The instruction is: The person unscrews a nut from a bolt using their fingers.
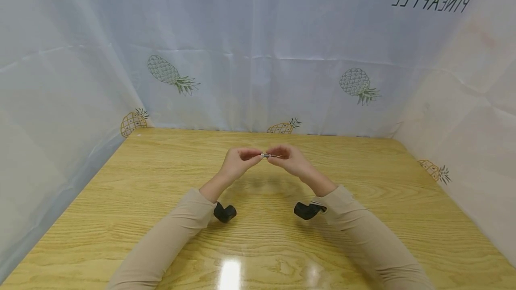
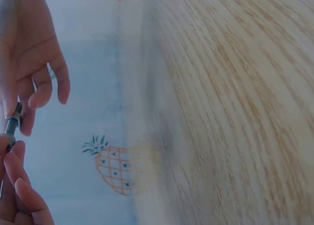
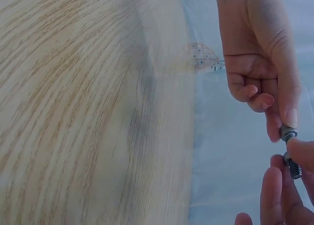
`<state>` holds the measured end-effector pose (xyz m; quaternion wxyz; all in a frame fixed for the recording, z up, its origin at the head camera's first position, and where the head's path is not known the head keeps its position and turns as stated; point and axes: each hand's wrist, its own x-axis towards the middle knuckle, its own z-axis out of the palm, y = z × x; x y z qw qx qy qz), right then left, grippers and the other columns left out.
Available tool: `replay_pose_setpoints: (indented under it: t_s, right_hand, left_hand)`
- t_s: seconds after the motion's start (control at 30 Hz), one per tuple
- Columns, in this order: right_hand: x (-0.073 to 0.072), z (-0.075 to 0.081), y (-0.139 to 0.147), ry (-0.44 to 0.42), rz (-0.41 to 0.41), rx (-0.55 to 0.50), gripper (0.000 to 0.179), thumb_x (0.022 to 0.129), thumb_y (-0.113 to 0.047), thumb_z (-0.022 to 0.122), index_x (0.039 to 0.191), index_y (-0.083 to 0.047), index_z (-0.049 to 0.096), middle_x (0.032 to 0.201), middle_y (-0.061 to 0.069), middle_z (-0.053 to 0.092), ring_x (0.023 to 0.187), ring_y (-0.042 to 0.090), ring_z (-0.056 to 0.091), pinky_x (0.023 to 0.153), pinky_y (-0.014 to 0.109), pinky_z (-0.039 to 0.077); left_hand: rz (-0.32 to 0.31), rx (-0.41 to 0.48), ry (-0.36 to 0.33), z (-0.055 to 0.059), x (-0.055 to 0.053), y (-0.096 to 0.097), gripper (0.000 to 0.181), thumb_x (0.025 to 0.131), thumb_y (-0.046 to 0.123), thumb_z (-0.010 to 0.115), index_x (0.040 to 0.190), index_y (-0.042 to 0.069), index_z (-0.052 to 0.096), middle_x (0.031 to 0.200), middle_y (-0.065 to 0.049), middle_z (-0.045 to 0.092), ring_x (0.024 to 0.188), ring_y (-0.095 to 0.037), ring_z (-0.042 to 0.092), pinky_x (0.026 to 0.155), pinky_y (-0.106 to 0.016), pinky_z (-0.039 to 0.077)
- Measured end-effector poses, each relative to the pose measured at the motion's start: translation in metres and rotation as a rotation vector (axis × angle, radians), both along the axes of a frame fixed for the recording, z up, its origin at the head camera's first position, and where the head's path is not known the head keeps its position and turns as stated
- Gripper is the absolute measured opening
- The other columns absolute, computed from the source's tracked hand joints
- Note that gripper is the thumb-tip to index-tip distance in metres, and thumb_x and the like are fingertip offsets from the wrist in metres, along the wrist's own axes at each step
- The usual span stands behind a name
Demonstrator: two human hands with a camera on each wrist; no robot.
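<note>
A small metal bolt [image 1: 266, 155] is held up in the air between the two hands, lying roughly sideways. The left hand [image 1: 238, 164] pinches it at the head end between thumb and fingertip. From the other side, the right hand [image 1: 293, 161] pinches around a nut [image 3: 287, 157] on the shank, its thumb covering part of it. In the right wrist view, the dark threaded end [image 3: 296, 171] sticks out past the nut between the right fingers. A bare stretch of thread [image 2: 11, 127] shows between the hands in the left wrist view.
Below the hands spreads a wood-grain table [image 1: 258, 245]. A pale curtain [image 1: 258, 93] with pineapple prints stands behind it and along both sides. Black curved pieces hang under the left [image 1: 225, 213] and right [image 1: 307, 211] cuffs.
</note>
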<state>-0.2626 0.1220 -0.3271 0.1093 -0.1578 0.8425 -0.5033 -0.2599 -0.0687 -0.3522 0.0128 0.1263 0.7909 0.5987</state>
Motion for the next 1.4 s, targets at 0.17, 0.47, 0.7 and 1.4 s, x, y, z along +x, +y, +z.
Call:
replay_pose_setpoints:
  t_s: [0.17, 0.47, 0.7, 1.4]
  right_hand:
    - [0.000, 0.000, 0.000, 0.009, -0.001, -0.017, 0.036, 0.092, -0.022, 0.059, 0.125, -0.007, 0.055, 0.125, 0.017, 0.057, 0.111, 0.032, 0.057, 0.098, 0.052, 0.043]
    - [-0.001, -0.001, 0.000, 0.004, 0.016, -0.006, 0.032, 0.096, -0.024, 0.054, 0.120, -0.005, 0.059, 0.117, 0.018, 0.062, 0.110, 0.038, 0.056, 0.098, 0.051, 0.043]
    - [0.000, -0.001, 0.000, 0.007, 0.003, -0.017, 0.036, 0.092, -0.022, 0.060, 0.125, -0.008, 0.054, 0.125, 0.017, 0.057, 0.112, 0.033, 0.055, 0.097, 0.052, 0.044]
    - [-0.001, -0.003, -0.001, -0.015, 0.005, -0.019, 0.035, 0.094, -0.028, 0.056, 0.121, -0.007, 0.056, 0.116, 0.018, 0.064, 0.108, 0.034, 0.057, 0.099, 0.053, 0.041]
  left_hand:
    - [0.002, 0.009, 0.017, -0.001, 0.001, -0.001, 0.030, 0.089, 0.023, 0.065, 0.112, 0.006, 0.068, 0.116, -0.013, 0.067, 0.102, -0.023, 0.064, 0.086, -0.033, 0.053]
    - [0.010, 0.005, 0.022, -0.001, 0.001, -0.001, 0.027, 0.088, 0.023, 0.065, 0.110, 0.007, 0.070, 0.113, -0.010, 0.068, 0.099, -0.020, 0.065, 0.086, -0.033, 0.053]
    - [0.012, 0.000, 0.019, -0.003, 0.001, -0.002, 0.027, 0.088, 0.023, 0.065, 0.110, 0.007, 0.070, 0.113, -0.011, 0.068, 0.099, -0.020, 0.065, 0.084, -0.032, 0.053]
    - [0.020, -0.014, -0.001, 0.030, 0.027, -0.001, 0.028, 0.091, 0.015, 0.061, 0.114, 0.000, 0.066, 0.116, -0.018, 0.066, 0.103, -0.028, 0.063, 0.086, -0.034, 0.053]
